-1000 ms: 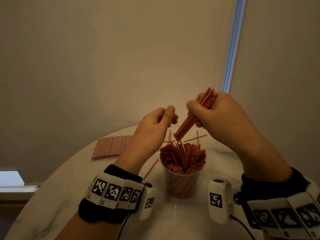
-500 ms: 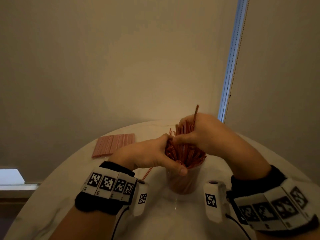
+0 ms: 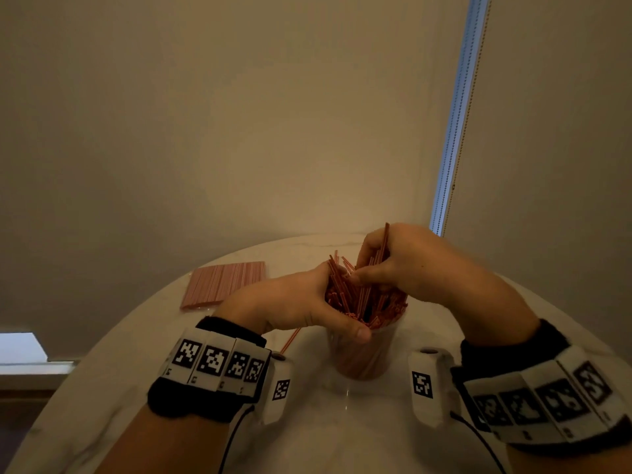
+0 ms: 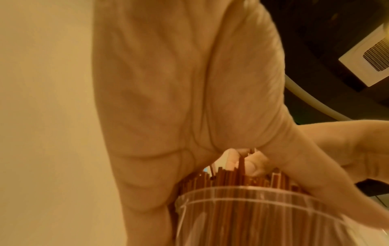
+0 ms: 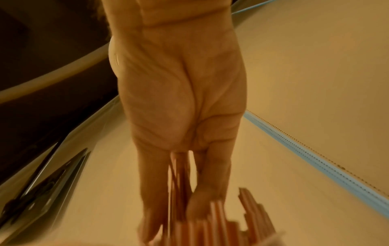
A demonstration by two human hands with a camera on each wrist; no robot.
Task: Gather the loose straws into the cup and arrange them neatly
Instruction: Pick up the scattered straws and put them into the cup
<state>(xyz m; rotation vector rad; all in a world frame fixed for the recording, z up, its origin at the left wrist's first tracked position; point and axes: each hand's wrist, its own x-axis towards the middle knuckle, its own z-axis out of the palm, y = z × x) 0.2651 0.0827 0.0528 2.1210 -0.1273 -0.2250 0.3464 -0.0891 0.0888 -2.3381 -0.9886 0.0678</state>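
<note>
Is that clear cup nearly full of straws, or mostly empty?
Nearly full. The cup is packed wall to wall with straws, whose tips stand crowded above its rim.

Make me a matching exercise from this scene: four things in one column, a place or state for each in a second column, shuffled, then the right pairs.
Things
1. left hand
2. right hand
3. flat pack of straws
4. single loose straw

Places or states
A. lying on the table beside the left wrist
B. cupped around the cup's rim
C. pushing a bundle of straws down into the cup
D. lying on the far left of the table

Pairs: 1-B, 2-C, 3-D, 4-A
</note>
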